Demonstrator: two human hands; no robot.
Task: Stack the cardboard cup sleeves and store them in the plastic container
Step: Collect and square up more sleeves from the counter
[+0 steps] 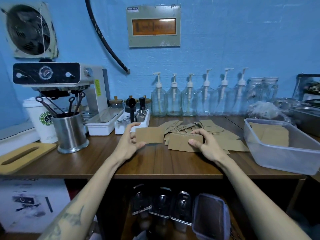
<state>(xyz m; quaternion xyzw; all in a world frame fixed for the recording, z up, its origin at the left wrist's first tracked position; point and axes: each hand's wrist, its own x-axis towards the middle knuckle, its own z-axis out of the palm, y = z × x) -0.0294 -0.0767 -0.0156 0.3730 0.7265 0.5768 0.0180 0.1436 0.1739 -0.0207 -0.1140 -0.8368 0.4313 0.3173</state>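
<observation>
A blue wall (225,40) fills the back of the room, with a vent fan (28,30) high on its left, a black hose (103,40) slanting down it and a grey panel (153,25) mounted at its middle. Below the wall runs a dark wooden table (155,163), the landmark here. At the table's left end stands an espresso machine (58,80), with a white cup (40,118) and a steel pot (70,131) of tools in front of it and a wooden board (22,156) near the front edge. Along the table's back edge stands a row of glass pump bottles (190,99). At the table's right end sits a clear plastic container (284,156) with some sleeves lying flat inside. On the table's middle lies a loose pile of cardboard sleeves (213,134). Above the table's middle, the right hand (202,146) grips a stack (181,142) of sleeves, thumb on its front face, fingers curled over the top. Just left of it, the left hand (129,144) pinches a single sleeve (149,135) between thumb and fingers. The two hands are apart. Under the table, jars (162,205) and a lidded box (210,217) sit on a shelf.
</observation>
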